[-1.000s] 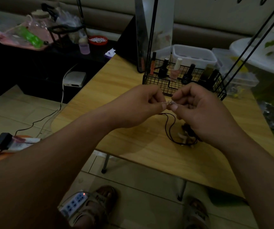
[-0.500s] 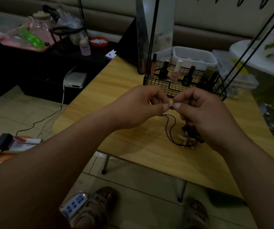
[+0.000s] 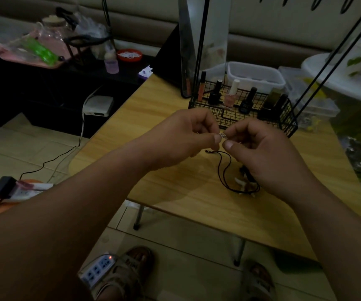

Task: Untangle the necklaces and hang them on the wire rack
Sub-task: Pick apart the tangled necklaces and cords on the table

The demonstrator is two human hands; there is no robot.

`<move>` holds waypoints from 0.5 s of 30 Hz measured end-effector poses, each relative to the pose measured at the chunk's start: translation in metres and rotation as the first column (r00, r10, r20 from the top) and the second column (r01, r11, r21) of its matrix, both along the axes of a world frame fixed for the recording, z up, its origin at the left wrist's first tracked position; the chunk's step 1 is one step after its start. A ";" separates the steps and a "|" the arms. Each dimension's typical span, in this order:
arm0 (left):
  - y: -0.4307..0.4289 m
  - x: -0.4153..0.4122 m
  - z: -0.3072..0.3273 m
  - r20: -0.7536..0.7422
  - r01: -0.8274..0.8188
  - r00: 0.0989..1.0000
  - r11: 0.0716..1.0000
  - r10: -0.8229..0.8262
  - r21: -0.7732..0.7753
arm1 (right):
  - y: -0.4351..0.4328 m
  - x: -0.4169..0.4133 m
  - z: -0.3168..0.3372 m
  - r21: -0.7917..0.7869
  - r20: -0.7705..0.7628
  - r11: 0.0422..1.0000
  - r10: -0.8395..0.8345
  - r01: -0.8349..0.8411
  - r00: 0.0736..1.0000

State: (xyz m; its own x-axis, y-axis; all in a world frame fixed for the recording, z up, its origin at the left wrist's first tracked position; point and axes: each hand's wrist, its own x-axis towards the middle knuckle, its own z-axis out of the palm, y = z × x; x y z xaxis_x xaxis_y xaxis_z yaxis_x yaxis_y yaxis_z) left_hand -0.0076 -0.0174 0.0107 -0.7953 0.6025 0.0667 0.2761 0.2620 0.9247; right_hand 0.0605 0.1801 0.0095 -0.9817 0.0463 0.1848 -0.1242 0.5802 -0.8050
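Note:
Above the wooden table, my left hand and my right hand meet fingertip to fingertip, both pinching a small silver chain necklace. Below them a black cord necklace lies looped on the table, its light pendant partly hidden under my right hand. The black wire rack stands just behind my hands; its basket base holds nail polish bottles, and its thin uprights rise out of view.
A mirror leans at the rack's left. White plastic bins sit behind the rack. Left of the table are a dark low cabinet with clutter, a white box and power strips on the tiled floor. My sandalled feet show below.
My hands have drawn closer together, so less of the silver chain shows between the fingertips. The black cord necklace has not moved.

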 end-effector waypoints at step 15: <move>0.005 0.002 -0.009 -0.330 -0.039 0.944 0.998 0.024 -0.038 | -0.003 0.003 -0.002 0.150 -0.050 0.989 -0.006 0.013 0.999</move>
